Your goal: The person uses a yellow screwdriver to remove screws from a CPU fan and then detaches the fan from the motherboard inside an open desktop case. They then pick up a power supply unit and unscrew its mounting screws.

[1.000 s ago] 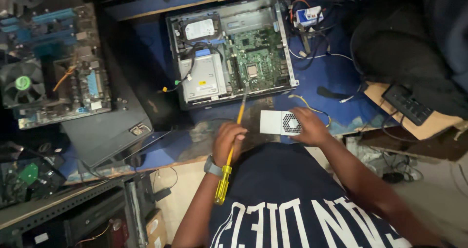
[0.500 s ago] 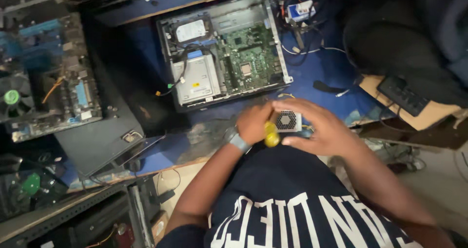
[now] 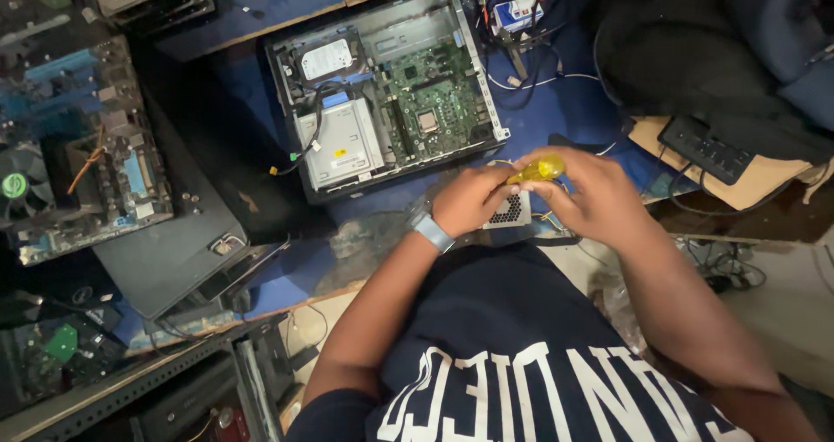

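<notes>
Both hands have come together at the desk's near edge. The left hand (image 3: 469, 201) and the right hand (image 3: 595, 194) now clamp the yellow screwdriver (image 3: 540, 168), upright over the small grey power unit (image 3: 511, 209).

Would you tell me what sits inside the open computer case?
Inside the open computer case: a green motherboard, a hard drive and a silver drive cage. Whatever lies beneath them is covered.

Yellow-handled screwdriver (image 3: 539, 168) swung up from flat beneath the left grip (image 3: 469, 201), now upright between both grips, right grip (image 3: 595, 201) shifted onto its handle, power supply unit (image 3: 511, 209) now mostly covered
</notes>
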Motion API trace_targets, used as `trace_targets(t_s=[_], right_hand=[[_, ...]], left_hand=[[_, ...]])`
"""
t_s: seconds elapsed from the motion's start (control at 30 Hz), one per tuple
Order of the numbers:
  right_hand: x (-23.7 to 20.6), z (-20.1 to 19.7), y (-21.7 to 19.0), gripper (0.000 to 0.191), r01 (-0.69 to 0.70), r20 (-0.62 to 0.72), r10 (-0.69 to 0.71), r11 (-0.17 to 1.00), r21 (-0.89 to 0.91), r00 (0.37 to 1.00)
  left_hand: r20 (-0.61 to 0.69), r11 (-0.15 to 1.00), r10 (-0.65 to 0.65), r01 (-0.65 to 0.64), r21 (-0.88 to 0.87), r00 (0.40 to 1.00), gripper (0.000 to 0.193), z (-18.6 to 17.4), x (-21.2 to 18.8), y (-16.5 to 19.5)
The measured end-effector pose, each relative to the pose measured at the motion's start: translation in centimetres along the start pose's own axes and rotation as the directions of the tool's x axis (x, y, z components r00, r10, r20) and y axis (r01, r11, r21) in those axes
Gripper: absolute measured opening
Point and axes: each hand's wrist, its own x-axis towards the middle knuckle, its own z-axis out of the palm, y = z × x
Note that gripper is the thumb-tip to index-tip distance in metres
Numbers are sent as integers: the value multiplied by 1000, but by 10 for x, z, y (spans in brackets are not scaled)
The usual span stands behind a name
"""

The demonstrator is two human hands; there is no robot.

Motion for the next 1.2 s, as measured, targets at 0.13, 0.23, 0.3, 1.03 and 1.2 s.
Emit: trace_targets(t_s=[0.13, 0.23, 0.3, 1.03, 1.2], right_hand=[[-2, 6, 4, 31, -44, 12, 44, 999, -1, 999], [-1, 8, 5, 32, -70, 26, 71, 997, -23, 997], [0, 8, 6, 31, -49, 34, 50, 998, -31, 998], [8, 16, 4, 42, -11, 94, -7, 982, 188, 996], [-5, 63, 8, 36, -75, -26, 123, 742, 666, 992]], left_hand=[[6, 998, -63, 63, 9, 998, 25, 4, -4, -5], [15, 997, -72, 72, 3, 997, 23, 5, -3, -9], [25, 996, -82, 81, 21, 996, 22, 6, -3, -11], [-67, 971, -221, 226, 78, 973, 27, 0, -7, -10], [-132, 964, -237, 250, 91, 963, 23, 0, -14, -9]])
